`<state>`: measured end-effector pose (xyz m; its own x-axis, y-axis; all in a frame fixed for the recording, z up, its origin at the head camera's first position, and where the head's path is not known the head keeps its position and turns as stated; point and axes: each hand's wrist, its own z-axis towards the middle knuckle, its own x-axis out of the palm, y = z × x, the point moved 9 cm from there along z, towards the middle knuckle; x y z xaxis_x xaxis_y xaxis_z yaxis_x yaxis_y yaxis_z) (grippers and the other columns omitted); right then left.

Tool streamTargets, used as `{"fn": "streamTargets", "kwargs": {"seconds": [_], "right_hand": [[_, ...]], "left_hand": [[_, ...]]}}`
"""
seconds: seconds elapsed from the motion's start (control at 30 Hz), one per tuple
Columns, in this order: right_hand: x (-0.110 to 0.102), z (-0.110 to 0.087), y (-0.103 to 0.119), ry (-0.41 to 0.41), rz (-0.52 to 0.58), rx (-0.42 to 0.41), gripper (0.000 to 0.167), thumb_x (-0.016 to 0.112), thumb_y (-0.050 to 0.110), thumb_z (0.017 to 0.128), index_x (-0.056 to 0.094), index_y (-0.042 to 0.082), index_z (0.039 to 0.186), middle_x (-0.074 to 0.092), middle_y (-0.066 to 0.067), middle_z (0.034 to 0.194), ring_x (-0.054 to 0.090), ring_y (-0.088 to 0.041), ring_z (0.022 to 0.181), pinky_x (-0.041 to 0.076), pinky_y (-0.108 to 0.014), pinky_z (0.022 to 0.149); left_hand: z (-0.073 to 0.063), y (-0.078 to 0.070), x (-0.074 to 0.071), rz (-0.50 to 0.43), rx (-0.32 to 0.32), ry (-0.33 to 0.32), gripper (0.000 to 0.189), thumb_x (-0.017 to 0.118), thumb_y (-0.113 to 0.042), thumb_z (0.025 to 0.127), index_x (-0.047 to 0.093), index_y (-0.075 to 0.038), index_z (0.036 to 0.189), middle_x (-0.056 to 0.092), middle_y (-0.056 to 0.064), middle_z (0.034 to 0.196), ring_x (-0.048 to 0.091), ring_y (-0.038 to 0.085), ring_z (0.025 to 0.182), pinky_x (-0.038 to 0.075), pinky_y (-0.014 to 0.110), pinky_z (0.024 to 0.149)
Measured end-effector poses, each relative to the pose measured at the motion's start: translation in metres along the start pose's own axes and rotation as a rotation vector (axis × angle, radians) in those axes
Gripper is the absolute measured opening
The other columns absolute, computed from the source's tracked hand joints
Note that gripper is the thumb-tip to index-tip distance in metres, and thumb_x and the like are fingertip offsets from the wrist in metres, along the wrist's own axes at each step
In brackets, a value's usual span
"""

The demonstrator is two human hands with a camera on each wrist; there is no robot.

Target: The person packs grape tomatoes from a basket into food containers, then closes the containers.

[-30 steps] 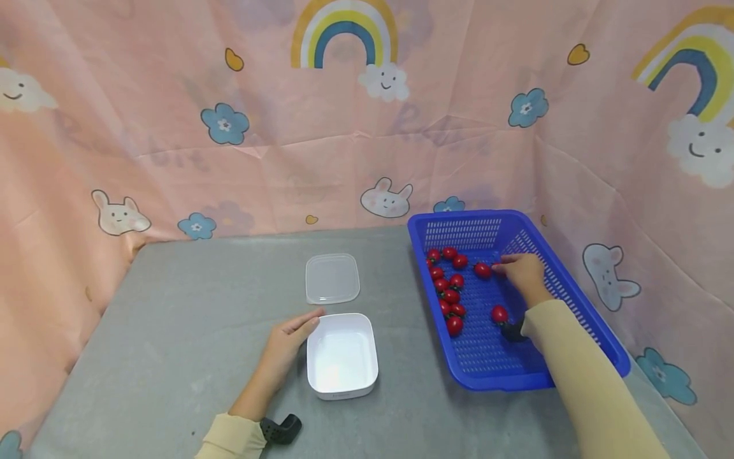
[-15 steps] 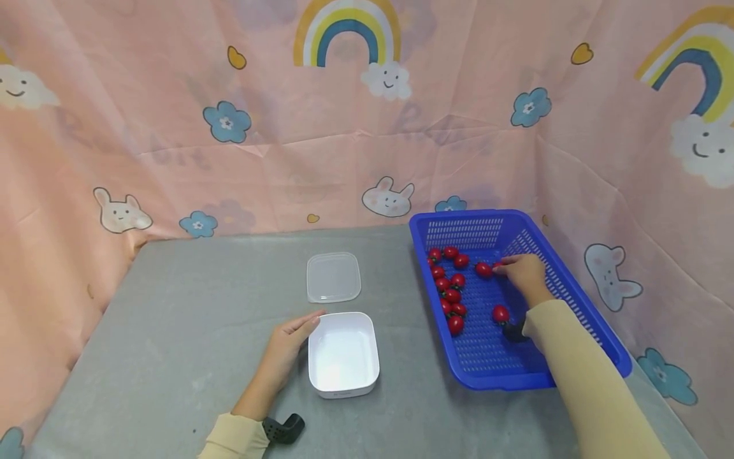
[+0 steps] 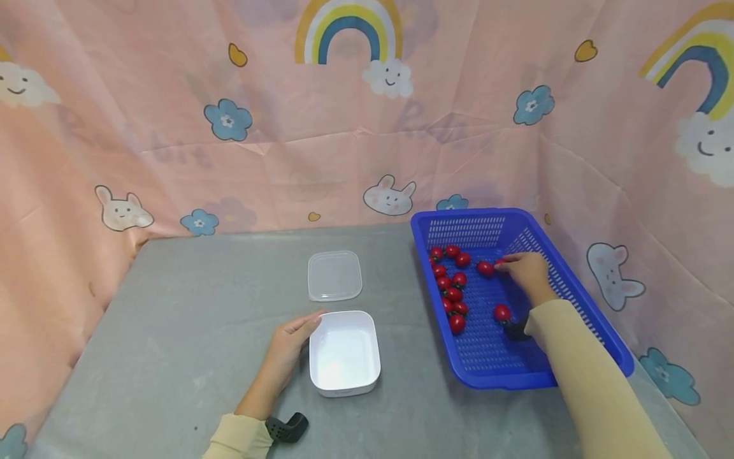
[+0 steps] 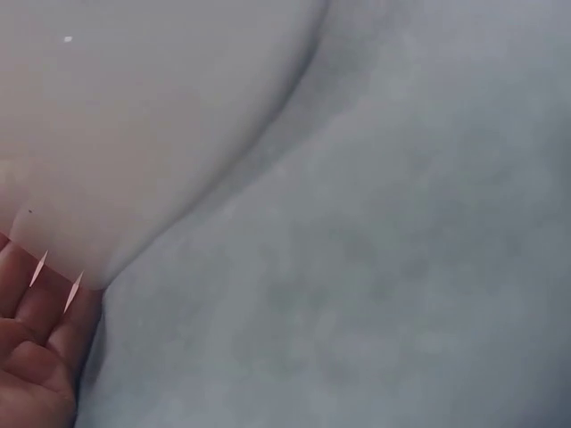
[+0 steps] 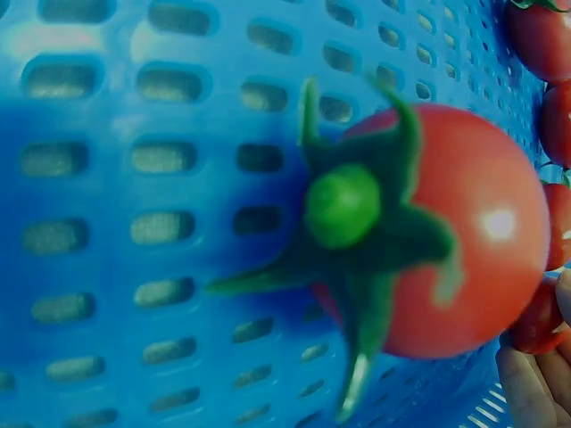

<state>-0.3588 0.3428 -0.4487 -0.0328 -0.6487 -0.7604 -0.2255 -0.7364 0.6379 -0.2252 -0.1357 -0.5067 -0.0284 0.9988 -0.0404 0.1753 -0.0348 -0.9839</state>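
My left hand (image 3: 285, 349) rests at the left side of a white square box (image 3: 344, 391), its thumb and fingers at the far-left corner. The left wrist view has several fingers (image 4: 75, 334) against the pale box wall (image 4: 116, 134). Inside a blue plastic basket (image 3: 487, 380), my right hand (image 3: 529, 275) pinches a red cherry tomato (image 5: 538, 323), mostly covered by the fingertips in the head view. Just left of those fingertips lies another cherry tomato (image 3: 485, 269). A green-stemmed tomato (image 5: 482, 223) fills the right wrist view, lying nearer the wrist.
More cherry tomatoes (image 3: 453, 294) are gathered along the basket's left wall. A clear square lid (image 3: 335, 276) lies on the grey tabletop (image 3: 195, 306), behind the white box. Pink patterned cloth (image 3: 275, 172) hangs behind and at both sides.
The head view has shifted slightly. Both hands keep nearly the same places, the left at the white box and the right at the tomato in the basket.
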Motion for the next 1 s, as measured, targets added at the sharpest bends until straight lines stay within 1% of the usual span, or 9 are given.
{"fn": "streamTargets", "kwargs": {"seconds": [0.1,0.2,0.33,0.53,0.63,0.77,0.83,0.87,1.0], "right_hand": [[-0.0014,0.0000,0.0015,-0.021,-0.001,-0.014,0.043,0.064,0.017,0.094,0.062,-0.016,0.121,0.060,-0.036,0.125,0.053,-0.047,0.119,0.040,-0.057,0.106],[-0.0039,-0.0005,0.0032,-0.039,0.007,-0.015,0.043,0.065,0.018,0.094,0.062,-0.015,0.121,0.059,-0.035,0.126,0.053,-0.047,0.121,0.040,-0.056,0.106],[-0.0070,-0.0010,0.0034,-0.052,0.019,0.009,0.046,0.065,0.022,0.096,0.061,-0.012,0.125,0.058,-0.033,0.129,0.053,-0.047,0.123,0.041,-0.056,0.106],[-0.0077,-0.0040,0.0021,-0.059,0.101,0.065,0.049,0.065,0.027,0.097,0.060,-0.010,0.129,0.060,-0.032,0.128,0.061,-0.043,0.114,0.049,-0.051,0.102],[-0.0069,-0.0053,0.0029,-0.051,0.124,0.082,0.051,0.064,0.029,0.097,0.059,-0.009,0.131,0.060,-0.031,0.130,0.061,-0.042,0.116,0.048,-0.050,0.104],[-0.0069,-0.0056,0.0067,-0.047,0.127,0.068,0.053,0.064,0.031,0.097,0.058,-0.008,0.132,0.059,-0.031,0.132,0.060,-0.043,0.119,0.045,-0.052,0.107],[-0.0065,-0.0056,0.0090,-0.043,0.128,0.054,0.053,0.064,0.031,0.097,0.058,-0.008,0.132,0.059,-0.031,0.132,0.059,-0.044,0.120,0.045,-0.052,0.108],[-0.0066,-0.0056,0.0097,-0.043,0.127,0.048,0.053,0.065,0.031,0.096,0.059,-0.008,0.132,0.059,-0.031,0.132,0.059,-0.044,0.120,0.045,-0.052,0.107],[-0.0064,-0.0051,0.0094,-0.038,0.139,0.053,0.053,0.064,0.032,0.097,0.058,-0.008,0.132,0.057,-0.031,0.134,0.058,-0.044,0.121,0.043,-0.052,0.109]], "left_hand": [[0.0004,0.0013,-0.0004,-0.005,-0.001,-0.005,0.037,0.064,-0.031,0.096,0.071,-0.005,0.121,0.069,0.008,0.128,0.060,0.020,0.127,0.049,0.039,0.105],[0.0008,0.0023,-0.0008,-0.005,0.001,-0.008,0.037,0.065,-0.030,0.095,0.071,-0.004,0.120,0.069,0.008,0.128,0.061,0.019,0.125,0.050,0.037,0.104],[0.0010,0.0027,-0.0016,-0.007,0.005,-0.009,0.036,0.064,-0.029,0.096,0.071,-0.004,0.120,0.070,0.008,0.127,0.062,0.018,0.124,0.050,0.035,0.103],[0.0007,0.0028,-0.0025,-0.020,0.002,-0.009,0.035,0.064,-0.028,0.096,0.071,-0.004,0.120,0.070,0.009,0.127,0.061,0.018,0.125,0.049,0.038,0.105],[0.0002,0.0029,-0.0029,-0.014,-0.002,-0.017,0.035,0.065,-0.028,0.095,0.071,-0.003,0.120,0.070,0.009,0.127,0.061,0.018,0.125,0.049,0.037,0.105],[0.0003,0.0031,-0.0033,-0.008,-0.001,-0.027,0.035,0.064,-0.027,0.096,0.071,-0.002,0.119,0.070,0.010,0.126,0.062,0.017,0.123,0.051,0.030,0.099],[0.0006,0.0031,-0.0033,-0.010,0.000,-0.029,0.035,0.064,-0.027,0.096,0.071,-0.002,0.119,0.070,0.010,0.126,0.062,0.018,0.123,0.051,0.028,0.098],[0.0006,0.0032,-0.0033,-0.013,-0.004,-0.031,0.035,0.064,-0.027,0.096,0.071,-0.002,0.119,0.070,0.010,0.126,0.062,0.018,0.123,0.051,0.028,0.098],[0.0008,0.0022,-0.0021,-0.002,-0.003,-0.026,0.036,0.063,-0.030,0.097,0.071,-0.004,0.120,0.070,0.009,0.127,0.061,0.021,0.126,0.050,0.035,0.103]]}}
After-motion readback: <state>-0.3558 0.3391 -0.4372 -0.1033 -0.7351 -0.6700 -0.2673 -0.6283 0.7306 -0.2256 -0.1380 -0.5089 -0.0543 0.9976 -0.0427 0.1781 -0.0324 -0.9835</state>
